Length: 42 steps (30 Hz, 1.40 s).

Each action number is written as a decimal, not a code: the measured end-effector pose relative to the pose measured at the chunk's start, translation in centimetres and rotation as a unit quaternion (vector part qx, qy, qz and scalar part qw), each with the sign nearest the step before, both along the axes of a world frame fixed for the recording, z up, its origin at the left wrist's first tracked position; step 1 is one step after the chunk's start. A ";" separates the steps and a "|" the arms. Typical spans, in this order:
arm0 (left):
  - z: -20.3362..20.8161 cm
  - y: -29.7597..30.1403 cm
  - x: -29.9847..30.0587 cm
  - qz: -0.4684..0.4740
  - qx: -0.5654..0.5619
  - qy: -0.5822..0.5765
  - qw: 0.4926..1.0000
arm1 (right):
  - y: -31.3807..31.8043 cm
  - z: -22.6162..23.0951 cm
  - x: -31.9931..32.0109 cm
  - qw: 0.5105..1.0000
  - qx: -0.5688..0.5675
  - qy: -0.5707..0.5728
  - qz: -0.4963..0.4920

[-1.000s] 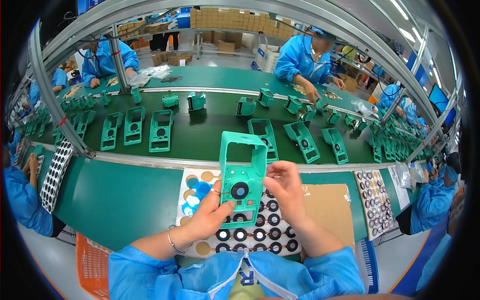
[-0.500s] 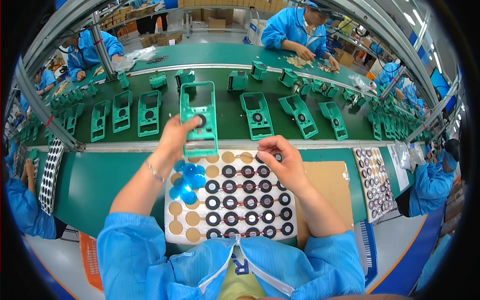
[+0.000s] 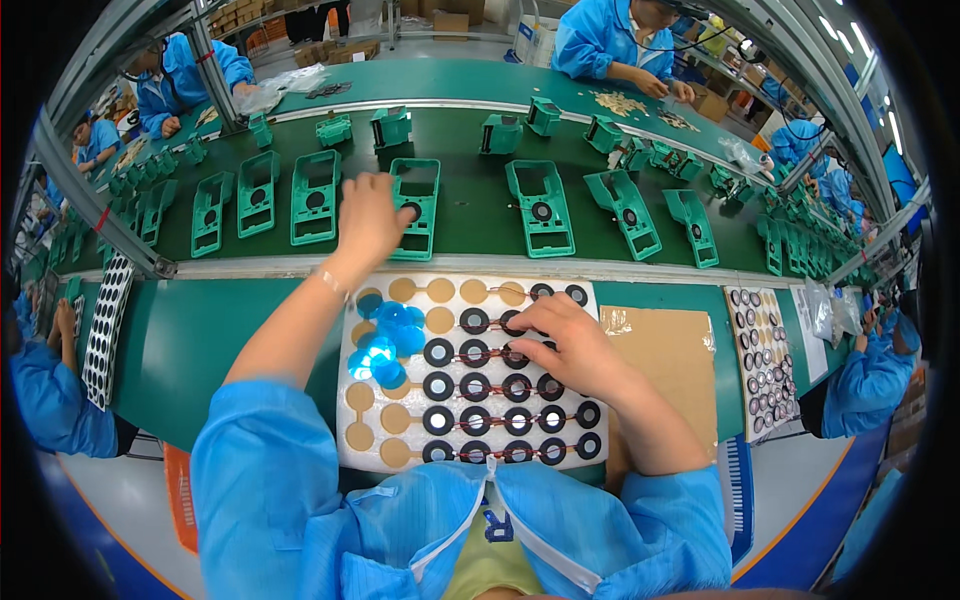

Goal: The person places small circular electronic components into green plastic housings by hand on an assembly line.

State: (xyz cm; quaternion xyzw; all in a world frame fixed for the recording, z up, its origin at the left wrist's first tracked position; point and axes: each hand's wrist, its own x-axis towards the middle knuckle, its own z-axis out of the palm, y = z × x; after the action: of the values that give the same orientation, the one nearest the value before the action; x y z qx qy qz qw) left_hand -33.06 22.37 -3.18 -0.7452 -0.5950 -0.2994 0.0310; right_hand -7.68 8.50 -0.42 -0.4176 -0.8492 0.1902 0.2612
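Note:
A green plastic housing (image 3: 424, 190) with a round black speaker in it lies on the dark green belt. My left hand (image 3: 368, 222) grips its left edge, thumb over the frame beside the speaker. Closer to me, a white foam tray (image 3: 350, 455) carries rows of round black speakers (image 3: 438, 386) with thin reddish wires. Over the tray's upper right part hovers my right hand (image 3: 570, 345), thumb and fingers apart and nothing visible between them. Its fingertips are close to a speaker. Loose translucent blue discs (image 3: 385, 345) lie in a heap on the tray's left side.
More green housings (image 3: 541, 208) and small green parts (image 3: 500, 134) stand along the belt. A cardboard sheet (image 3: 660, 370) lies right of the tray; beyond it is another speaker tray (image 3: 762, 365). Metal posts (image 3: 85, 195) frame the bench. Several co-workers in blue work around.
My left hand has lowered the green housing from above the tray's far edge onto the belt. My right hand has drawn back a little toward me over the speakers. The view has shifted slightly.

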 end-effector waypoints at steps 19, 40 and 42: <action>0.4 -14.4 4.4 -0.296 0.050 0.229 0.926 | 2.7 0.8 -3.2 0.994 0.023 0.089 0.055; 4.7 -15.4 2.0 -0.329 -0.169 -0.505 0.780 | 2.7 -0.8 -4.6 0.597 -0.572 0.470 0.309; 4.9 -15.5 2.0 -0.354 -0.154 -0.467 0.795 | 2.5 -0.9 -4.8 0.587 -0.572 0.485 0.306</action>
State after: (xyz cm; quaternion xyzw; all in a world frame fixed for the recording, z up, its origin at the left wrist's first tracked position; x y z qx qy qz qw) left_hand -31.02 6.88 1.74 -0.6684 -0.2701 -0.5054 -0.4742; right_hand -12.49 10.96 -1.31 -0.0428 -0.3911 0.8793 0.2683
